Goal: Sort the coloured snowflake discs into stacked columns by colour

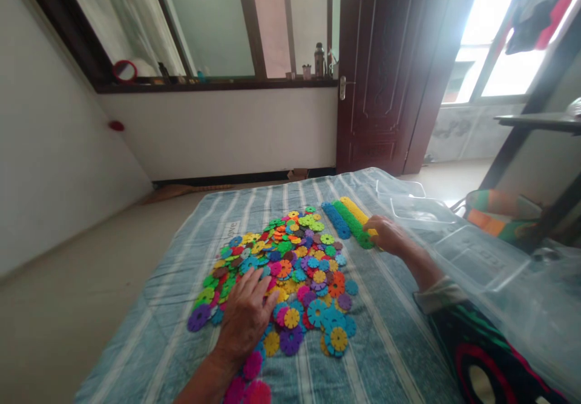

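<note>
Left hand (246, 314): fingers apart, loose discs (293, 263) beneath them. Right hand (387, 236): yellow row (354, 209) beyond its fingers, their grip unclear.

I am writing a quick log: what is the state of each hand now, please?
Left hand: open, spread over the disc pile.
Right hand: at the yellow row's near end; whether it grips cannot be told.
</note>
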The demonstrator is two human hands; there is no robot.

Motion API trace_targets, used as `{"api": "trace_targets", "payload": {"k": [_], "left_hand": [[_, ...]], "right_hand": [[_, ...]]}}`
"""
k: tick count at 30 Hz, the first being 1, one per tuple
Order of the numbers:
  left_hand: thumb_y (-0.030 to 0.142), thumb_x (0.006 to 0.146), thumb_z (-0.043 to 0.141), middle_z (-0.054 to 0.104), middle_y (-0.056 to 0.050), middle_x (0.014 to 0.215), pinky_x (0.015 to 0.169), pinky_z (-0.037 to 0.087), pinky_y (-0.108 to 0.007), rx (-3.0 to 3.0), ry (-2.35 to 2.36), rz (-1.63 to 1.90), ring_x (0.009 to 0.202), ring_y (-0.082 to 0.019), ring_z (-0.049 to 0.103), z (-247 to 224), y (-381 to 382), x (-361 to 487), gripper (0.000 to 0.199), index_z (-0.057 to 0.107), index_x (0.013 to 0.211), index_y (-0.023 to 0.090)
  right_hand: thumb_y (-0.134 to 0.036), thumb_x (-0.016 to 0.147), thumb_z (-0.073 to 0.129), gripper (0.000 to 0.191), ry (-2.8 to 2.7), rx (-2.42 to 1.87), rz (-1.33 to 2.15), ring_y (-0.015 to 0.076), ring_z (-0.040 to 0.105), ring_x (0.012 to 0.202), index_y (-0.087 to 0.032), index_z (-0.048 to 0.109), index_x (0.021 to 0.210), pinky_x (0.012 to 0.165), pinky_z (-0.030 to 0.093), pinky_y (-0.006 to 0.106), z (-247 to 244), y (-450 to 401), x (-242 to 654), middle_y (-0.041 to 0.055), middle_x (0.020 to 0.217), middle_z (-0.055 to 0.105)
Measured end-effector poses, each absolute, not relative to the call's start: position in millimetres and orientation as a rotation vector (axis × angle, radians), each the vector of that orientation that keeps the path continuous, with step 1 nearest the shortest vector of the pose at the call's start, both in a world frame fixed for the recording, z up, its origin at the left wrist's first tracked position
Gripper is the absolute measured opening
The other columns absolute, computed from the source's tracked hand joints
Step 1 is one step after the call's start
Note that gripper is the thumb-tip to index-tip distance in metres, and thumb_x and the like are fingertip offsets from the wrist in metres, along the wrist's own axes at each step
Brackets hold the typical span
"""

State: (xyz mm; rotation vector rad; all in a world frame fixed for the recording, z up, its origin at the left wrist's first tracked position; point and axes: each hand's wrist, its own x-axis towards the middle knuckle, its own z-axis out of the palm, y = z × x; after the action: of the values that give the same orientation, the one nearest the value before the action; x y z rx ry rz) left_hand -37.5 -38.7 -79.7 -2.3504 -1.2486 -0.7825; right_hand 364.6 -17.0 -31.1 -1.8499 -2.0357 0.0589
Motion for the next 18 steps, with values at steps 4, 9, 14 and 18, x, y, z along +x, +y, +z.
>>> {"api": "trace_targets", "payload": {"k": [4, 9, 14, 18], "left_hand": [[0.034, 0.089, 0.05, 0.065, -0.013, 0.117, 0.095, 0.05, -0.049, -2.391, -1.24, -0.739, 0.116, -0.03, 0.055, -77, -43, -36, 0.029, 0.066, 0.107, 0.019], [0.031, 0.087, 0.052, 0.066, -0.013, 0.117, 0.095, 0.05, -0.05, -2.381, -1.294, -0.721, 0.116, -0.03, 0.056, -76, -49, -31, 0.026, 0.066, 0.105, 0.019], [0.028, 0.087, 0.052, 0.065, -0.013, 0.12, 0.097, 0.048, -0.049, -2.416, -1.329, -0.682, 0.114, -0.027, 0.058, -73, -55, -27, 0.026, 0.066, 0.108, 0.02], [0.028, 0.088, 0.052, 0.065, -0.013, 0.121, 0.096, 0.048, -0.049, -2.459, -1.363, -0.647, 0.113, -0.027, 0.059, -68, -59, -24, 0.026, 0.065, 0.109, 0.02]], "right_hand": [[-0.009, 0.067, 0.066, 0.042, -2.054, -1.846, 0.063, 0.0256, 0.057, 0.108, -0.026, 0.072, 0.105, 0.09, 0.045, 0.033, -35, -17, 364, 0.0052, 0.109, 0.065], [-0.006, 0.067, 0.065, 0.043, -2.095, -1.842, 0.026, 0.0255, 0.057, 0.109, -0.027, 0.073, 0.104, 0.091, 0.044, 0.033, -37, -19, 360, 0.0057, 0.109, 0.064], [-0.007, 0.069, 0.064, 0.038, -2.116, -1.883, 0.043, 0.0254, 0.057, 0.107, -0.025, 0.074, 0.1, 0.09, 0.044, 0.033, -35, -22, 357, 0.0061, 0.106, 0.065], [-0.011, 0.075, 0.062, 0.03, -2.125, -1.825, 0.022, 0.0253, 0.058, 0.105, -0.023, 0.073, 0.101, 0.089, 0.043, 0.033, -29, -24, 350, 0.0086, 0.108, 0.065]]}}
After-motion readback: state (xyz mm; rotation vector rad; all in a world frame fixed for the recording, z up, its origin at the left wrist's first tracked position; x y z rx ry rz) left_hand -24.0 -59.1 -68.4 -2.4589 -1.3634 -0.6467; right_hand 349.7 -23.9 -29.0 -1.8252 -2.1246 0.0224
